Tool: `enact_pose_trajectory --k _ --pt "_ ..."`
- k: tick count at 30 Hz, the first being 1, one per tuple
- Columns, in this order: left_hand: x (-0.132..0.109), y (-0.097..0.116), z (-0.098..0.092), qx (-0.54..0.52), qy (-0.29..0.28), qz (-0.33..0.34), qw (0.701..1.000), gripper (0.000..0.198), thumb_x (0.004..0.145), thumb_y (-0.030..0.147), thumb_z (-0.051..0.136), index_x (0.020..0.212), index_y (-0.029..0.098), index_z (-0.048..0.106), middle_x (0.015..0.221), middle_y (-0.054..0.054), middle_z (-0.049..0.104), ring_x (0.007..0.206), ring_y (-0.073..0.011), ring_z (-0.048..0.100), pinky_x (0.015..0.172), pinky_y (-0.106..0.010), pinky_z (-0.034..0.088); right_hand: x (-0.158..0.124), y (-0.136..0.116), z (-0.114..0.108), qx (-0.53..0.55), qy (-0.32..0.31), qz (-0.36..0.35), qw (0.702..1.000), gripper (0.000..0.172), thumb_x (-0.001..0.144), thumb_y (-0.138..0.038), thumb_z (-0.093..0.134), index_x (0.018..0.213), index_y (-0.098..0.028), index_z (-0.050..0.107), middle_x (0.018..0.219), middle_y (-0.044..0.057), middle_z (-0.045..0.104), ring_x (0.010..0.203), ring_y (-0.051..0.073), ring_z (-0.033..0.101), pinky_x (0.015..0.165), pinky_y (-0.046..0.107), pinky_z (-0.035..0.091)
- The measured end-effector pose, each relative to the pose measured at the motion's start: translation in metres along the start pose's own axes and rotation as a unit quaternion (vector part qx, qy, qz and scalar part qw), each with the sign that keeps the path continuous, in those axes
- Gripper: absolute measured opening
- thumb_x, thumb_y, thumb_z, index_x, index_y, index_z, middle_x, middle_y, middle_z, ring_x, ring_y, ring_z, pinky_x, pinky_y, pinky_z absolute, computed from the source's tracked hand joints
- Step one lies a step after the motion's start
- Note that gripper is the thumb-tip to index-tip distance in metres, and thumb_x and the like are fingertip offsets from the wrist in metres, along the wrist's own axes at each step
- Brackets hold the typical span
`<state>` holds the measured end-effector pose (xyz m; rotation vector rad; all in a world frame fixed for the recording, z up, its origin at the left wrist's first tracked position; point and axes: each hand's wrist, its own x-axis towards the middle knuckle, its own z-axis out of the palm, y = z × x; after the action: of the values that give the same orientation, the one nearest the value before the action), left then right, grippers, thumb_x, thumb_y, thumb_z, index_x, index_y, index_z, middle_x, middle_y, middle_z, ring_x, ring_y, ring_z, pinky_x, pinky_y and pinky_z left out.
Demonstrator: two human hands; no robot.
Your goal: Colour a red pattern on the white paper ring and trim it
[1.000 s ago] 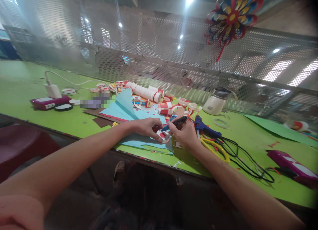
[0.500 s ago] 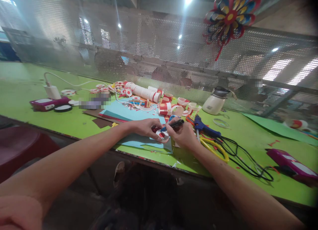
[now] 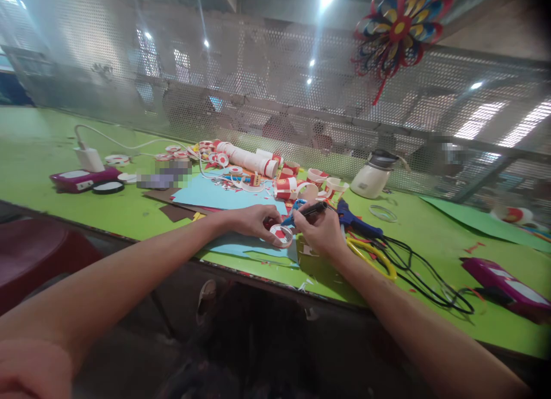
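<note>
My left hand (image 3: 253, 220) lies on a light blue paper sheet (image 3: 241, 247) with its fingers pressed on a small red-and-white round piece (image 3: 281, 235). My right hand (image 3: 321, 231) grips a dark pen (image 3: 306, 212), its tip down at the right side of that round piece. Both hands rest near the front edge of the green table (image 3: 129, 215).
Behind the hands lie red-and-white paper cups and rings (image 3: 297, 186), a white tube (image 3: 249, 158) and a blue glue gun (image 3: 355, 221) with black cable. Yellow scissors (image 3: 373, 256) lie right of my right hand. A white jar (image 3: 371, 178), purple boxes (image 3: 81, 178) and a mesh wall stand around.
The raised corner of the blue paper behind my left hand has dropped flat. The pen tip has shifted slightly around the round piece; both hands stay in place.
</note>
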<state>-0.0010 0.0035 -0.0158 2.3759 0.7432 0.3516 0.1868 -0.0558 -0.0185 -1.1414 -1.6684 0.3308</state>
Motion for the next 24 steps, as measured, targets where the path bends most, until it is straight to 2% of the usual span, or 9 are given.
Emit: enact_pose_trajectory --k 6,24 --pt "-0.0001 -0.0003 -0.0001 -0.005 0.001 0.004 1.000 0.052 0.061 0.055 0.074 0.091 0.016 0.058 0.082 0.002 0.047 0.072 -0.0114 0.042 0.064 -0.024 0.034 -0.0003 -0.0024 -0.0009 -0.034 -0.016 0.006 0.999 0.023 0.077 -0.037 0.059 0.066 -0.017 0.058 0.053 0.001 0.057 0.050 0.015 0.054 0.050 0.026 0.044" --pt "-0.0001 0.0010 0.0010 -0.008 0.004 0.001 1.000 0.052 0.061 0.055 0.074 0.092 0.016 0.059 0.083 -0.001 0.049 0.072 -0.0131 0.044 0.065 -0.027 0.035 -0.0002 -0.0019 0.0000 -0.035 -0.034 0.010 0.999 0.023 0.078 -0.037 0.059 0.070 -0.016 0.060 0.057 0.003 0.060 0.053 0.017 0.056 0.054 0.028 0.046"
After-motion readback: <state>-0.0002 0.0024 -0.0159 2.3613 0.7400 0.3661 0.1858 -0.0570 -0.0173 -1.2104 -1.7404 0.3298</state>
